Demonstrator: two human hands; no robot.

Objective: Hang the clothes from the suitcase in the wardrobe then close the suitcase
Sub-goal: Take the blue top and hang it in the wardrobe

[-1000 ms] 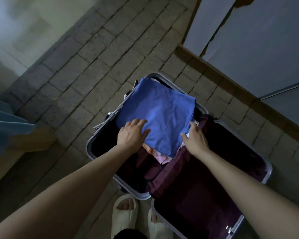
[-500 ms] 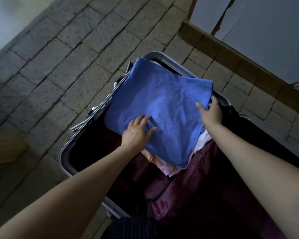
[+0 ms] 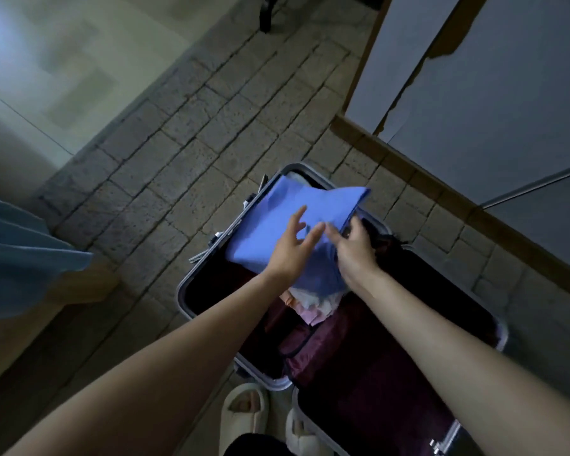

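An open suitcase (image 3: 191, 284) with a silver rim and dark maroon lining lies on the stone-tiled floor. A folded blue garment (image 3: 270, 218) sits on top of a pile of pale pink and white clothes (image 3: 310, 304) in its far half. My right hand (image 3: 352, 251) grips the garment's right edge and lifts it, so that side is raised and folded over. My left hand (image 3: 293, 248) hovers over the blue cloth with fingers spread, touching or just above it. The wardrobe's grey doors (image 3: 474, 93) stand at the upper right.
A wooden plinth (image 3: 425, 179) runs under the wardrobe beside the suitcase. A bed edge with blue bedding (image 3: 20, 258) is at the left. My feet in pale slippers (image 3: 244, 409) stand at the suitcase's near rim. A dark stand leg (image 3: 265, 14) is at the top.
My right hand has lifted the blue garment's right edge up and inward. My left hand has risen off the cloth with fingers spread. The view has pulled back from the suitcase.
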